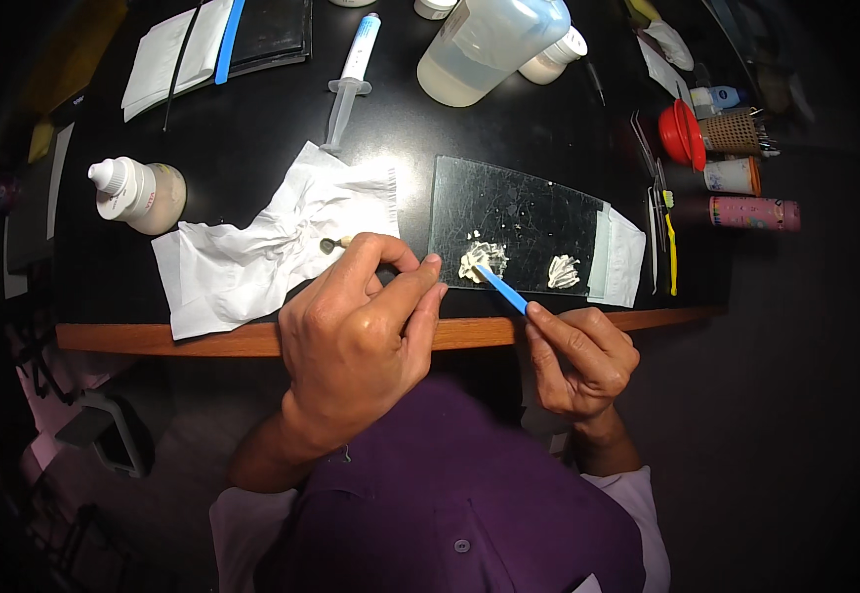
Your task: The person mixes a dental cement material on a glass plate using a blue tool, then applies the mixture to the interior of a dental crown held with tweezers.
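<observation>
My right hand [585, 361] pinches a blue plastic spatula [505, 291] between thumb and fingers. Its tip lies in a dab of off-white paste [470, 263] on a scratched glass slab [519, 193]. A smaller white smear [563, 272] sits farther right on the same slab. At the slab's near left corner, the closed fingers of my left hand [361, 331] grip its edge. Beyond that hand, a small dark-ended piece [328, 245] rests on a crumpled white tissue [272, 247]; part of it is hidden behind my fingers.
A dropper bottle [140, 193] stands left; a syringe [351, 84] lies farther back. A large translucent bottle [479, 49] is at the back. On the right are folded tissue [625, 259], a yellow-handled brush [670, 247] and a red bowl [682, 133]. The table's wooden edge [212, 339] runs in front.
</observation>
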Available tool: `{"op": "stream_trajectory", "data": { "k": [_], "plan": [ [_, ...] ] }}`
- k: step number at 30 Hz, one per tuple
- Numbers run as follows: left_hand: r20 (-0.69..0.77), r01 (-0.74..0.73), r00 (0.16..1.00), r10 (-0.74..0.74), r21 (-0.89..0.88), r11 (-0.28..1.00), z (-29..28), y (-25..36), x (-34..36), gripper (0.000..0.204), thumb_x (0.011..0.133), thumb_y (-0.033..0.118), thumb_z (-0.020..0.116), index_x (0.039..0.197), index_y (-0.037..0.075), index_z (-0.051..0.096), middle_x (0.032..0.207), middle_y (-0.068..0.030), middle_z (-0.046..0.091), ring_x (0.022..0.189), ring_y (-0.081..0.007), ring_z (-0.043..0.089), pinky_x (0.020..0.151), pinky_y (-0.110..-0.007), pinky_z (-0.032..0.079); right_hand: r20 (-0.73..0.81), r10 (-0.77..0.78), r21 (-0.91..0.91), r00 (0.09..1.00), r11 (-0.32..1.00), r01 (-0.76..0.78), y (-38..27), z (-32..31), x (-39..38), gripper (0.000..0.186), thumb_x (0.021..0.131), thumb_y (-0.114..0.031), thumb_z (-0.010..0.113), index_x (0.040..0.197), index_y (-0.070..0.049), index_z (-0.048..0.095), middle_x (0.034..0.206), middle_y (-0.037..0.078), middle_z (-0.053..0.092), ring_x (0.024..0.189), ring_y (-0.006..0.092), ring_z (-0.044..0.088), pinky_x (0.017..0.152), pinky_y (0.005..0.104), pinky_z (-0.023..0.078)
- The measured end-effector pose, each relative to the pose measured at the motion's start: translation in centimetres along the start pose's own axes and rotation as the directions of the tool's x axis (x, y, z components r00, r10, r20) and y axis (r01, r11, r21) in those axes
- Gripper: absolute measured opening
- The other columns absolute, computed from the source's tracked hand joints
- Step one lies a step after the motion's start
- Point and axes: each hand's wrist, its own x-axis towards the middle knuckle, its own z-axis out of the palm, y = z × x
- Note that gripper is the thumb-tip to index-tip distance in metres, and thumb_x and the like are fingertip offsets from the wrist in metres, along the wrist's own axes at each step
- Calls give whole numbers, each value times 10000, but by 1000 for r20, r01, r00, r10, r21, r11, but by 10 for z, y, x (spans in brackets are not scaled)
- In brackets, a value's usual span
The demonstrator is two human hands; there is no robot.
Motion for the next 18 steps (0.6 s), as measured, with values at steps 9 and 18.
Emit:
{"op": "stream_trajectory", "data": {
  "k": [9,18],
  "plan": [
    [-7,2,1000,-2,-1,1000,0,1,1,248,765,31,915,1003,52,852,909,-17,678,537,-106,475,518,-292,392,-57,-46,25,997,999,48,8,8,-10,320,771,81,860,1086,28,836,716,73,675,548,150,628,486,277,439],
    [-2,2,1000,-2,11,1000,0,2,1,249,764,26,916,1004,51,853,907,-18,677,541,-108,476,522,-292,398,-30,-36,21,999,999,36,10,9,-11,319,780,84,856,1093,29,834,717,75,672,560,150,631,490,280,444]
  ]
}}
